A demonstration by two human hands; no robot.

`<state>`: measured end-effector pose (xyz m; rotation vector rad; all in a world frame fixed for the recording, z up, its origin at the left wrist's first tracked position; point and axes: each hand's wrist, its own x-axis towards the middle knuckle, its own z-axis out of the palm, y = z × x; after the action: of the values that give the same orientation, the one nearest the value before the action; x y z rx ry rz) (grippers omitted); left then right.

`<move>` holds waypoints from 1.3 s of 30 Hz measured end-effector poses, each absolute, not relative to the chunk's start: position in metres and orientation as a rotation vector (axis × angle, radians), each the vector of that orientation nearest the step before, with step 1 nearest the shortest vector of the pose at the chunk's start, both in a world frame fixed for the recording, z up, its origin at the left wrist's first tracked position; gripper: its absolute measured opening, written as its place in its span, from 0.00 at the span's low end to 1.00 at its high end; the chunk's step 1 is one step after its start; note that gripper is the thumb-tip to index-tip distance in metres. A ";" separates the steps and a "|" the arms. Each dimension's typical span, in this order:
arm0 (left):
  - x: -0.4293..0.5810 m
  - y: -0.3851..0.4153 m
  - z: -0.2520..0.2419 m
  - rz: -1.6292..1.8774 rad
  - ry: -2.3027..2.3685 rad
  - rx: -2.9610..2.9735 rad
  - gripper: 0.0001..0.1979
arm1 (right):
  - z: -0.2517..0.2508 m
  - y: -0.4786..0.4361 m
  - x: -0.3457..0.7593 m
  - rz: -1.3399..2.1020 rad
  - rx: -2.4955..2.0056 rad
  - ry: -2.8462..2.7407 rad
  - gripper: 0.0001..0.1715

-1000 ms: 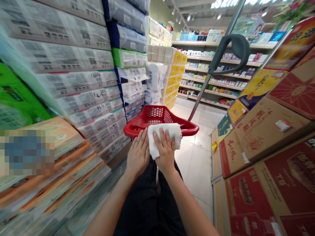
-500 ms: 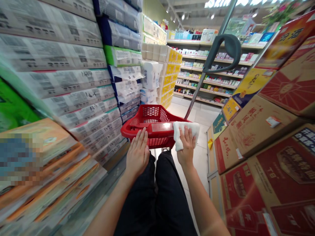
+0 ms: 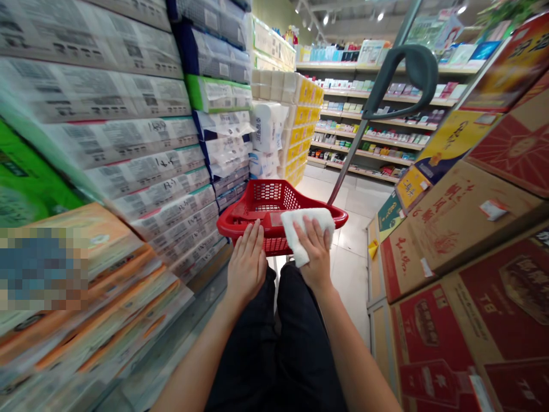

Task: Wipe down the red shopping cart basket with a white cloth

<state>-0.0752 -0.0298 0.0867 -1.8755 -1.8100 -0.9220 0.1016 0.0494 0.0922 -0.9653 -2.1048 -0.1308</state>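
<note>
A red plastic shopping basket stands in front of me in a store aisle, its long grey pull handle rising up to the right. My left hand lies flat against the basket's near rim, fingers stretched out together. My right hand presses a white cloth onto the near right part of the rim, fingers spread over the cloth. My dark trousers show below the hands.
Wrapped packs of tissue paper are stacked high on the left. Red and brown cardboard boxes are piled on the right. Shelves of small goods cross the far end. Pale floor tiles run between the stacks.
My right hand has slid the cloth along the near rim: from the middle out to the right corner, then back leftward a little. The left hand stayed on the rim.
</note>
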 end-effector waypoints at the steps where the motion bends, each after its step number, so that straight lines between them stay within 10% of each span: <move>1: -0.074 -0.030 0.087 -0.918 -1.810 -1.876 0.32 | 0.091 0.057 0.114 -0.113 -0.983 -2.070 0.33; 39: -0.076 -0.030 0.083 -0.959 -1.812 -1.900 0.32 | 0.086 0.022 0.065 -0.109 -1.100 -2.037 0.41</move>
<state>-0.0762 -0.0298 0.0832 -1.8997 -1.8121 -0.9586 0.0650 0.0216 0.0862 -1.1003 -2.0366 -0.1092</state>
